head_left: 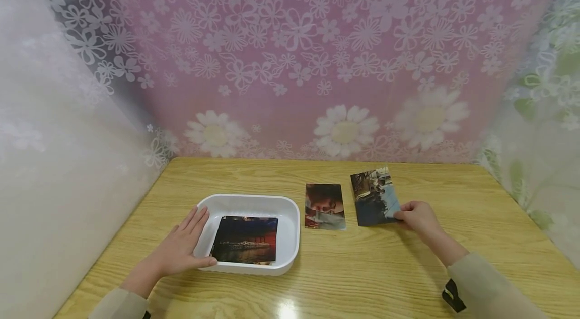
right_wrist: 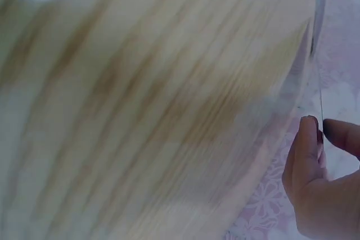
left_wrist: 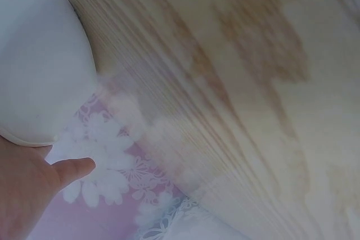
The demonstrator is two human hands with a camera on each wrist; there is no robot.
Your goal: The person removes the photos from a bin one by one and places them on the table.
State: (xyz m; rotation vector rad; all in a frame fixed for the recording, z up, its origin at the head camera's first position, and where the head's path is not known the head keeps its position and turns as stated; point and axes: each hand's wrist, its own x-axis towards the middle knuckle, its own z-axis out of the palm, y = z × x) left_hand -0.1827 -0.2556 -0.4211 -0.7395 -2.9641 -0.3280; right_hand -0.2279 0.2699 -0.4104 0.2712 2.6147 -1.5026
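One photo [head_left: 245,239] already in white tray [head_left: 290,218]. Left hand [head_left: 183,248] flat, released, steadying tray rim. Right hand [head_left: 419,218] pinching second photo [head_left: 374,197], lifted at 2 o'clock from tray. Third photo [head_left: 324,206] waiting on tabletop [head_left: 362,268] between.

No text, label, brand or number could be read anywhere. The photo [head_left: 375,197] pinched by the right hand [head_left: 419,218], the photo [head_left: 324,206] beside it and the one [head_left: 245,239] in the tray [head_left: 290,238] by the left hand [head_left: 183,248] showed pictures only.

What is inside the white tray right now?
One dark night-scene photo lies flat in the white tray. Whether anything sits beneath it is hidden.
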